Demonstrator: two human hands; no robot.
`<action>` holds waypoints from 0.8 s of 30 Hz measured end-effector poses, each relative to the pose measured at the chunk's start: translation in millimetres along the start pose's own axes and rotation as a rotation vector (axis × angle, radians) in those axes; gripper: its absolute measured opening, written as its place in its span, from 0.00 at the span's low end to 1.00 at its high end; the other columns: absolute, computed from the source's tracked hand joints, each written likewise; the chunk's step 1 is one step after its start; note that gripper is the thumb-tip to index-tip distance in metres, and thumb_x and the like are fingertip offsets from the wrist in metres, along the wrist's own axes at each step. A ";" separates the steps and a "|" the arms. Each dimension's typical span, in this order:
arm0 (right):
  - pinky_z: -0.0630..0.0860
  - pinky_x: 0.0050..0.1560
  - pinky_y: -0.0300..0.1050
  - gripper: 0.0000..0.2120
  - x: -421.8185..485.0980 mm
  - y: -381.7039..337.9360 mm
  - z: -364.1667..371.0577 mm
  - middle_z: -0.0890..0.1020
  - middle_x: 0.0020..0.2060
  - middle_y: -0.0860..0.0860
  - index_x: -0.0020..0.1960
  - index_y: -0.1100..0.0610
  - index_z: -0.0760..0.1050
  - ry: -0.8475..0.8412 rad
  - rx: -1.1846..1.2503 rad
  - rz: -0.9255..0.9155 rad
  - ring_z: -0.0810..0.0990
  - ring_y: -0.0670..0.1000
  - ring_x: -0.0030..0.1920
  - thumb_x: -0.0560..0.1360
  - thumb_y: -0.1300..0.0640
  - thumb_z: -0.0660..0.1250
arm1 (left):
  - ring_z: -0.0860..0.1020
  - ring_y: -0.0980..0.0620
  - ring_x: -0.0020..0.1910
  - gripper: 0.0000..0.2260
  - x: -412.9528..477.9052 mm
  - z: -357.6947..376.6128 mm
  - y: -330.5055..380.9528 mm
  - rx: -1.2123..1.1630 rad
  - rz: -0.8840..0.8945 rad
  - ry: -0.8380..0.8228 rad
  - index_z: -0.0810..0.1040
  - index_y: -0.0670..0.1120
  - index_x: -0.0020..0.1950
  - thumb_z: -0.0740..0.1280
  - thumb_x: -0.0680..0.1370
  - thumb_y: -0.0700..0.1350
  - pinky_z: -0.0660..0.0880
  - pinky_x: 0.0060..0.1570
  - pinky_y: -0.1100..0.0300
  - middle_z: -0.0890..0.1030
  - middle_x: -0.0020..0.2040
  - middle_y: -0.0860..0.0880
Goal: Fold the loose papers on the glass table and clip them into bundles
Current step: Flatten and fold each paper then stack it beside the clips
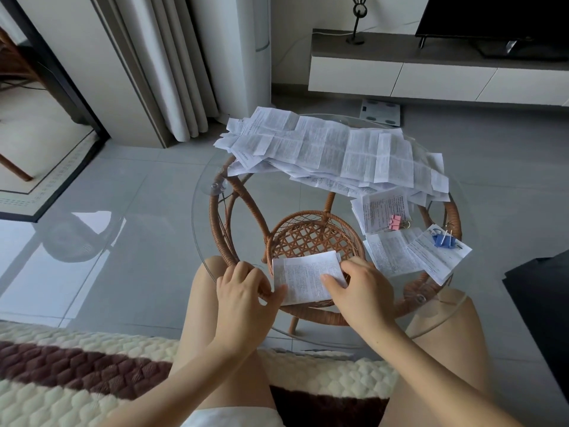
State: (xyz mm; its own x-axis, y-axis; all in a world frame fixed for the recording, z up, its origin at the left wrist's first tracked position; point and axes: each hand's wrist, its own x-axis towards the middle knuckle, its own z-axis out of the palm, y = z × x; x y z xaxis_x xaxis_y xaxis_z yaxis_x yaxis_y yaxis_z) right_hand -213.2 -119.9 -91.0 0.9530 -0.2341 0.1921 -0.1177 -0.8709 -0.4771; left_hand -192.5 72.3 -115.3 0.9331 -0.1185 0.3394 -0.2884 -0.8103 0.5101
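The left hand [246, 291] and right hand [360, 288] pinch opposite edges of a folded, finely printed sheet [308, 277] at the near rim of the round glass table [203, 217]. Creased loose papers [332, 152] heap across its far side.

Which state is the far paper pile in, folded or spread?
Spread: the paper pile lies as long opened sheets, crease lines showing.

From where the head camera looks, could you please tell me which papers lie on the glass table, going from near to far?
folded paper at the near edge → bundle with the blue clip → bundle with the pink clip → pile of loose papers
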 end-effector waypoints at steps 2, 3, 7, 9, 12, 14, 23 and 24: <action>0.54 0.26 0.38 0.20 0.0 0.3 -0.5 0.64 0.26 0.44 0.28 0.56 0.63 -0.009 -0.009 -0.006 0.67 0.50 0.28 0.67 0.55 0.73 | 0.65 0.55 0.38 0.14 -0.5 1.7 -1.0 0.009 0.036 0.010 0.72 0.48 0.32 0.66 0.72 0.56 0.64 0.39 0.59 0.71 0.36 0.55; 0.53 0.25 0.38 0.20 0.1 0.1 -0.7 0.63 0.26 0.44 0.27 0.56 0.62 -0.009 -0.010 -0.006 0.66 0.50 0.27 0.67 0.55 0.73 | 0.65 0.54 0.39 0.14 -0.7 1.3 -0.5 0.014 0.063 0.018 0.72 0.48 0.33 0.64 0.72 0.56 0.64 0.40 0.59 0.71 0.37 0.54; 0.52 0.25 0.38 0.21 0.8 -1.1 -1.5 0.64 0.26 0.45 0.28 0.54 0.63 -0.010 -0.004 -0.011 0.66 0.50 0.27 0.67 0.54 0.75 | 0.72 0.49 0.45 0.07 3.4 -5.4 7.1 0.059 0.415 0.017 0.76 0.44 0.39 0.62 0.75 0.45 0.65 0.49 0.59 0.76 0.43 0.48; 0.53 0.25 0.38 0.20 1.3 -0.7 -2.0 0.67 0.27 0.45 0.28 0.55 0.65 -0.019 -0.013 -0.003 0.67 0.50 0.28 0.68 0.53 0.74 | 0.75 0.45 0.52 0.11 7.4 -6.7 14.3 0.064 0.616 -0.056 0.81 0.42 0.46 0.59 0.75 0.39 0.69 0.58 0.54 0.81 0.48 0.45; 0.53 0.25 0.38 0.20 2.1 -0.3 -1.6 0.68 0.27 0.46 0.28 0.55 0.65 -0.019 -0.036 0.003 0.67 0.50 0.27 0.68 0.53 0.74 | 0.78 0.46 0.59 0.21 12.7 -4.4 19.4 0.086 0.680 -0.185 0.83 0.41 0.55 0.53 0.72 0.37 0.69 0.65 0.51 0.82 0.56 0.45; 0.52 0.25 0.37 0.21 2.0 -1.1 -1.4 0.67 0.27 0.46 0.28 0.54 0.63 -0.017 -0.041 0.000 0.66 0.51 0.27 0.67 0.53 0.74 | 0.79 0.47 0.59 0.24 12.3 -3.1 17.6 0.120 0.649 -0.268 0.82 0.41 0.57 0.52 0.70 0.38 0.66 0.63 0.52 0.81 0.59 0.45; 0.52 0.25 0.37 0.19 4.4 0.7 -0.1 0.68 0.27 0.46 0.27 0.57 0.66 -0.047 -0.093 -0.016 0.67 0.51 0.27 0.68 0.54 0.74 | 0.73 0.47 0.66 0.26 13.5 -5.8 10.2 0.112 0.619 -0.371 0.76 0.40 0.65 0.50 0.70 0.37 0.64 0.64 0.42 0.76 0.65 0.44; 0.52 0.25 0.37 0.20 4.3 0.5 0.1 0.68 0.27 0.46 0.27 0.57 0.65 -0.047 -0.095 -0.018 0.67 0.51 0.26 0.68 0.54 0.74 | 0.73 0.46 0.66 0.26 13.5 -6.0 10.4 0.119 0.622 -0.372 0.76 0.40 0.65 0.50 0.70 0.37 0.65 0.63 0.42 0.76 0.65 0.44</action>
State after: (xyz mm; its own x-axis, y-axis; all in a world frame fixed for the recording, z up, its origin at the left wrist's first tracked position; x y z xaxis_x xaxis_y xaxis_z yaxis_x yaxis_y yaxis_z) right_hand -209.1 -121.3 -90.5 0.9669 -0.1998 0.1585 -0.1247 -0.9125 -0.3897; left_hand -184.2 65.7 -100.7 0.6214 -0.7468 0.2369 -0.7832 -0.5839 0.2137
